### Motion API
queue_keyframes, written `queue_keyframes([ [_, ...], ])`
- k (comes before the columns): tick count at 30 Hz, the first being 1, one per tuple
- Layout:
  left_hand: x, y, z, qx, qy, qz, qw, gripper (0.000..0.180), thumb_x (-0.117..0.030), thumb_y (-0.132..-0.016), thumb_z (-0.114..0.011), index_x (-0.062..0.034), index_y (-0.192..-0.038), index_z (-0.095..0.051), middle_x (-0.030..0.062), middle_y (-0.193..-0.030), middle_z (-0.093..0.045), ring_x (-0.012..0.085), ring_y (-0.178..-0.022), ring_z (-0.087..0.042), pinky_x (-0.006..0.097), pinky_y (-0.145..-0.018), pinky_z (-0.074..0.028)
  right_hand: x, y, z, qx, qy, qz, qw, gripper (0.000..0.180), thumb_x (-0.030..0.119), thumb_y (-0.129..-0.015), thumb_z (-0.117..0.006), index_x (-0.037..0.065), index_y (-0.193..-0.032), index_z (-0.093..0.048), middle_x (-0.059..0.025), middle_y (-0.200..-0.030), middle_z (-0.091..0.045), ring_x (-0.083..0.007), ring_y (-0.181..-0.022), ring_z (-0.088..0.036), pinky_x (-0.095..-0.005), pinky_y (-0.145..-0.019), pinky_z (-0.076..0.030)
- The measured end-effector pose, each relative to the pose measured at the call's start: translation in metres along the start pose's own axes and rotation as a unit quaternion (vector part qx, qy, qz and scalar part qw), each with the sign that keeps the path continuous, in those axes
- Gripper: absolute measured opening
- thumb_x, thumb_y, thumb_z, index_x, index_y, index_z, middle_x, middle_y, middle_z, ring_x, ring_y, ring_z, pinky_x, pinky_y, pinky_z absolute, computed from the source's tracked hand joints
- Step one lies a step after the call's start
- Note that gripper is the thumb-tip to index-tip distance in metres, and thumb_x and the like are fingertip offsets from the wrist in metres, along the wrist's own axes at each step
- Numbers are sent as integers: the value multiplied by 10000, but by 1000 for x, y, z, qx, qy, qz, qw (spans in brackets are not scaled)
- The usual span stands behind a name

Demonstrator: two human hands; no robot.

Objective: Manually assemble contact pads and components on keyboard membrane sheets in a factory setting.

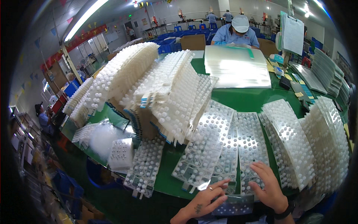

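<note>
Bright overhead tube lights (85, 16) cast glare on plastic; fisheye bends and darkens the edges.

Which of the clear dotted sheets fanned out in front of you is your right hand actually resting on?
The rightmost flat sheet of the fan: the right hand lies spread on its near end. The left hand touches the sheets beside it.

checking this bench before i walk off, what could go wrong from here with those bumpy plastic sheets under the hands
1. The sheets under the left hand and right hand overlap loosely, so a push could slide several at once.
2. One sheet hangs over the green table's front edge and might drop to the floor.
3. The tall leaning stack behind looks unsteady and could topple forward.
</note>
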State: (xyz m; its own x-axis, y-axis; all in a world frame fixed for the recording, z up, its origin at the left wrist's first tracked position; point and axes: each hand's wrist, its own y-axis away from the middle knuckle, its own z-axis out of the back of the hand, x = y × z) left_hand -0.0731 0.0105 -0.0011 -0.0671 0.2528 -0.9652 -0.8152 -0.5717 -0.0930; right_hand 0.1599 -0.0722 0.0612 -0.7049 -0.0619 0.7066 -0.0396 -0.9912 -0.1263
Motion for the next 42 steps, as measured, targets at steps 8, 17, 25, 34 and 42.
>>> queue_keyframes([
  [8,0,3,20,-53,71,60,994,194,-153,-962,-543,17,-876,-584,207,-1438,-428,253,-1176,-580,360,-962,-445,-32,32,-40,-11,145,-29,989,471,160,-826,-653,79,-1280,-560,-201,-1432,-399,-431,-1376,-276,-526,-1132,-199],
  [17,-53,4,-5,-57,-129,-21,990,151,-173,-877,-648,-29,-831,-651,137,-782,-674,282,-696,-665,356,-606,-492,24,44,0,-40,-198,-7,979,250,28,-862,-613,-5,-1109,-629,-172,-1137,-619,-305,-1056,-589,-375,-905,-446],
  [25,-34,-20,-38,-58,-199,-124,970,318,-229,-820,-717,-61,-1074,-623,142,-940,-647,305,-802,-634,368,-665,-511,4,62,-10,-103,-184,-59,976,142,-16,-848,-633,-22,-989,-655,-128,-880,-630,-204,-788,-617,-271,-674,-478],
  [34,-27,-19,-43,-57,-51,-32,997,155,-163,-873,-686,-33,-956,-673,88,-822,-682,213,-682,-673,288,-609,-523,-3,68,-12,-110,-241,-60,962,119,-8,-875,-624,-33,-988,-652,-88,-868,-608,-133,-740,-579,-233,-644,-454],
  [42,-27,-13,-37,-48,-68,13,996,193,-158,-840,-727,-28,-969,-667,78,-799,-675,161,-655,-645,274,-590,-497,-17,72,-23,-44,-317,-150,935,155,28,-899,-625,-27,-1043,-628,-89,-991,-628,-140,-865,-595,-251,-752,-471],
])
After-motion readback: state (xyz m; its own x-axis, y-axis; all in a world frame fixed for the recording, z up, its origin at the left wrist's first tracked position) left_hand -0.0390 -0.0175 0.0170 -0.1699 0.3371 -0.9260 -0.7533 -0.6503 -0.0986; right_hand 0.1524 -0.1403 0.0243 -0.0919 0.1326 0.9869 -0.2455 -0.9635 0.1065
